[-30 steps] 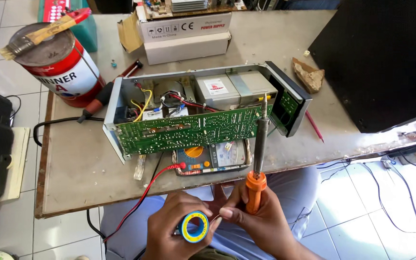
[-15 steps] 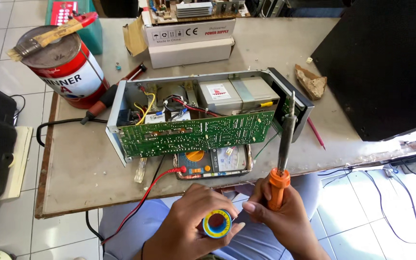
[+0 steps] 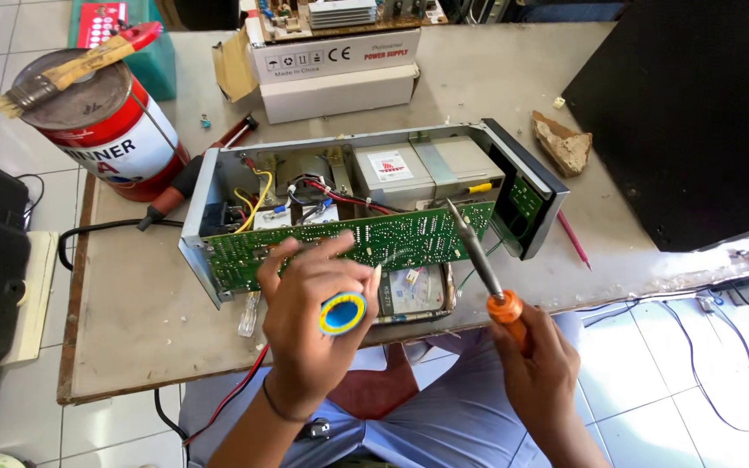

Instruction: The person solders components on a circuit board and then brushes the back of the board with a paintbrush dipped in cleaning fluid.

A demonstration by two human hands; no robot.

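Left hand (image 3: 305, 312) clamped on blue-and-yellow solder spool (image 3: 342, 313), right hand (image 3: 541, 364) on orange-handled soldering iron (image 3: 478, 256), tip at upright green circuit board (image 3: 357, 243); joint seemingly unfinished.

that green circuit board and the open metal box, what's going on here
A person seated at a work table is at an opened metal case with a green circuit board standing on edge along its front. The left hand holds a small blue and yellow spool up near the board. The right hand has its grip on the orange handle of a soldering iron, tip pointing at the board's right end. A multimeter lies under the board.
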